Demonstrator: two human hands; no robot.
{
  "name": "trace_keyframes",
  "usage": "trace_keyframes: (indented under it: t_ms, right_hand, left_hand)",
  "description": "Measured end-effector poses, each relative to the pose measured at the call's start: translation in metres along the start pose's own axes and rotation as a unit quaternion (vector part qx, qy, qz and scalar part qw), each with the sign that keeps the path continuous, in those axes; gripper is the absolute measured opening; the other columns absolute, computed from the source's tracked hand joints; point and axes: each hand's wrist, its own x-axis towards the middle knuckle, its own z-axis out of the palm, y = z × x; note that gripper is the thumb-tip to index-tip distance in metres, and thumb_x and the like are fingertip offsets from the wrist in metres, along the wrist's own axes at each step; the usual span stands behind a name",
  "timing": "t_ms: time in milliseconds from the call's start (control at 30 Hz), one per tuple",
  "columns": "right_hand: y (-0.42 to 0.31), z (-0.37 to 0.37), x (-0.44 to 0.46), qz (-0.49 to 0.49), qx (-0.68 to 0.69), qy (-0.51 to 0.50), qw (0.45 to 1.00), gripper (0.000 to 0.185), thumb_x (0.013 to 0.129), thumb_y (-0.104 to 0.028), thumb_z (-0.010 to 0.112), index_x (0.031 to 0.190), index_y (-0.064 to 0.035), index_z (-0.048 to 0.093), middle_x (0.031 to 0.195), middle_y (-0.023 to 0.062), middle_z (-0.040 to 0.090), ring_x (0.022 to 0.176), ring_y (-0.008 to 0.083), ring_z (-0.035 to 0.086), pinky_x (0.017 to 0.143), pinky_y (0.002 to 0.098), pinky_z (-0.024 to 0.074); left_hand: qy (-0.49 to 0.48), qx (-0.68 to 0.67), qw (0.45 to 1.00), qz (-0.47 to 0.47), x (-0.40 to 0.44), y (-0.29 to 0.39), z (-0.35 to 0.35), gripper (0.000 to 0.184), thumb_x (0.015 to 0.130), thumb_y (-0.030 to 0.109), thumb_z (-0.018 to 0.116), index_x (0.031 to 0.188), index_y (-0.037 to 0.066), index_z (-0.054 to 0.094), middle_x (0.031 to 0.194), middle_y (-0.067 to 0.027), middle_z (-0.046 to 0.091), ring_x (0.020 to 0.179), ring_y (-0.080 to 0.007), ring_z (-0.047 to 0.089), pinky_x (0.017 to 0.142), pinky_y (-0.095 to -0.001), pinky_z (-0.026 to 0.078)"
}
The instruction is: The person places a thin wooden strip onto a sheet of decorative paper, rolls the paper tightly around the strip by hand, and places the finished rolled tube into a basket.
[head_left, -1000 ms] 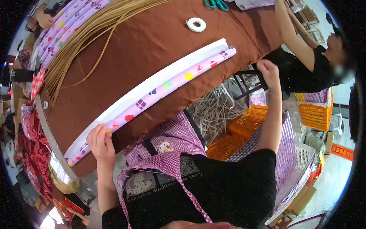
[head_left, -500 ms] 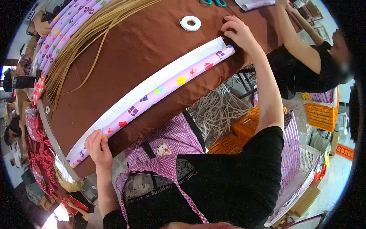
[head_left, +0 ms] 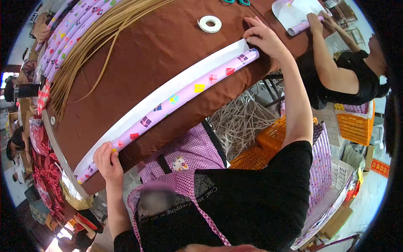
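Observation:
A long roll of lilac wrapping paper (head_left: 172, 100) printed with coloured gift boxes lies along the table's near edge. Its white inner side (head_left: 168, 86) shows as a narrow flap behind the rolled part. Close to the roll's left end, my left hand (head_left: 108, 161) grips it, thumb on the near side. At the far right end is my right hand (head_left: 265, 40), fingers apart, with a fingertip at the corner of the white flap. A ring of white tape (head_left: 209, 24) lies flat beyond the roll.
Thin brown strips (head_left: 98, 44) and finished lilac rolls (head_left: 75, 31) lie at the table's left. Teal scissors (head_left: 237, 2) sit at the far edge. A co-worker's hands (head_left: 315, 24) roll paper at upper right. Orange baskets (head_left: 268, 138) and white shredded strips (head_left: 237, 122) are below.
My right fingertips have come slightly closer to the flap's corner; my left hand stays in place. At upper right the co-worker's hands and paper roll have moved toward the table's near side.

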Motion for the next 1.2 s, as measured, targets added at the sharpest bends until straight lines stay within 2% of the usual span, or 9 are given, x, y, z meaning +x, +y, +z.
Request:
trace_keyframes:
  t_ms: [400,500,600,667,800,867,967,1067,1200]
  right_hand:
    - [-0.009,-0.006,-0.002,0.003,0.063,-0.037,0.997,0.018,0.089,-0.009,0.067,0.104,0.0001,0.072,0.154,0.0163,0.044,0.151,0.0319,0.023,0.118,0.0395,0.0247]
    - [-0.006,-0.008,0.002,-0.002,0.054,-0.042,0.998,0.021,0.087,-0.015,0.068,0.104,-0.0053,0.075,0.153,0.0155,0.045,0.15,0.0355,0.024,0.119,0.0445,0.0277]
    - [-0.008,-0.007,0.005,-0.005,0.045,-0.053,0.998,0.022,0.085,-0.017,0.068,0.103,-0.0054,0.075,0.151,0.0158,0.047,0.149,0.0349,0.029,0.117,0.0434,0.0306]
    - [-0.017,-0.005,0.005,0.007,-0.004,-0.029,1.0,0.017,0.087,-0.01,0.065,0.097,0.0007,0.073,0.15,0.0159,0.049,0.144,0.0258,0.038,0.098,0.0347,0.0439]
    - [-0.032,-0.006,0.011,0.054,-0.084,-0.034,0.994,0.018,0.086,-0.012,0.064,0.093,0.0021,0.072,0.145,0.0163,0.054,0.139,0.0263,0.045,0.1,0.034,0.0425]
    - [-0.012,-0.017,0.01,0.073,0.163,-0.051,0.983,0.021,0.086,-0.014,0.064,0.092,0.004,0.072,0.139,0.0155,0.059,0.13,0.0234,0.053,0.102,0.0327,0.0413]
    - [-0.005,-0.032,0.009,0.116,0.297,-0.011,0.948,0.031,0.086,-0.02,0.064,0.106,0.0033,0.074,0.138,0.0144,0.06,0.127,0.0225,0.056,0.108,0.0331,0.0385]
    - [0.011,-0.036,0.005,0.14,0.29,0.048,0.945,0.032,0.09,-0.021,0.065,0.11,0.0039,0.073,0.134,0.0137,0.063,0.123,0.0217,0.058,0.106,0.0323,0.0401]
    - [0.001,-0.03,0.003,0.109,0.172,0.012,0.979,0.031,0.094,-0.022,0.065,0.11,0.0044,0.071,0.141,0.0135,0.057,0.126,0.0191,0.053,0.106,0.0321,0.0388]
  left_hand:
    - [0.0,-0.009,1.0,0.003,-0.001,-0.002,0.0,0.024,0.094,0.003,0.062,0.118,0.0,0.062,0.117,-0.0161,0.066,0.109,-0.0347,0.061,0.099,-0.0431,0.043]
    - [-0.003,-0.008,1.0,0.002,-0.001,-0.002,0.0,0.023,0.095,0.004,0.061,0.118,0.0,0.061,0.117,-0.0166,0.066,0.109,-0.0352,0.061,0.099,-0.0437,0.043]
    - [-0.01,-0.008,1.0,-0.006,0.0,0.0,-0.001,0.023,0.095,0.005,0.061,0.117,-0.001,0.061,0.117,-0.017,0.066,0.109,-0.0357,0.06,0.099,-0.0441,0.043]
    - [-0.013,-0.01,1.0,-0.012,0.0,0.001,-0.001,0.023,0.095,0.006,0.061,0.117,-0.001,0.061,0.117,-0.0172,0.066,0.109,-0.0359,0.06,0.099,-0.0443,0.043]
    - [-0.005,-0.009,1.0,-0.006,0.0,-0.001,0.001,0.021,0.094,0.004,0.061,0.115,-0.001,0.062,0.116,-0.0168,0.066,0.107,-0.0361,0.06,0.098,-0.0438,0.043]
    - [0.002,-0.01,1.0,-0.002,0.0,-0.002,0.002,0.021,0.094,0.004,0.062,0.114,-0.001,0.062,0.116,-0.0168,0.066,0.107,-0.0359,0.061,0.098,-0.0437,0.043]
    - [0.002,-0.002,1.0,-0.006,0.003,-0.001,0.005,0.02,0.093,0.003,0.062,0.113,0.0,0.062,0.115,-0.0168,0.066,0.106,-0.0353,0.061,0.098,-0.0437,0.043]
    - [0.004,-0.008,1.0,-0.006,0.005,0.0,0.005,0.021,0.093,0.003,0.063,0.114,0.0,0.062,0.114,-0.0169,0.066,0.106,-0.0348,0.061,0.098,-0.044,0.043]
    - [0.004,-0.015,1.0,-0.007,0.005,0.0,0.006,0.021,0.092,0.003,0.063,0.113,-0.001,0.063,0.114,-0.0169,0.066,0.105,-0.0351,0.061,0.098,-0.0441,0.043]
